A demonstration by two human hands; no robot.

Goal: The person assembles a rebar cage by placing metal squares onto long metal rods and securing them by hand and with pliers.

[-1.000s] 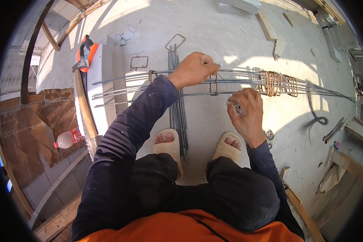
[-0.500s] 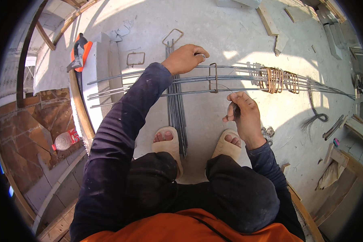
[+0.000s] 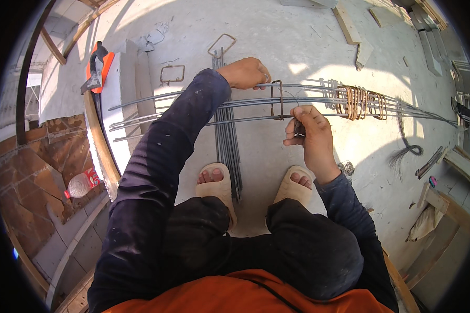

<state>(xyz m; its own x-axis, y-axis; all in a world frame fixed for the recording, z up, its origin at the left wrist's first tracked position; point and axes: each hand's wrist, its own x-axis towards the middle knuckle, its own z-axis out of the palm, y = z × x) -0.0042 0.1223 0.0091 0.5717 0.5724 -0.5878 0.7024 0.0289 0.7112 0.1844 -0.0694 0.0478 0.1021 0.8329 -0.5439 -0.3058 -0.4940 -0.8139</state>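
In the head view, the work looks part-way: one rectangular ring [image 3: 281,99] stands around the long bars [image 3: 256,100], between both hands.
More rings [image 3: 352,103] are bunched at right, and two loose rings [image 3: 184,72] lie on the far side; whether the single ring is tied cannot be told. The left hand [image 3: 244,73] curls at the far bar, its grip unclear; the right hand [image 3: 314,133], nearer, closes around a small dark object [image 3: 298,129].

Pale, dusty floor [image 3: 193,31] spreading wide here, and look at that sunlight [image 3: 378,79], blazing across its right side against crisp shadow! Brown patchwork surface [image 3: 31,161] over on the left, dark post [image 3: 20,104] beyond it, grey slabs [image 3: 427,55] far right.
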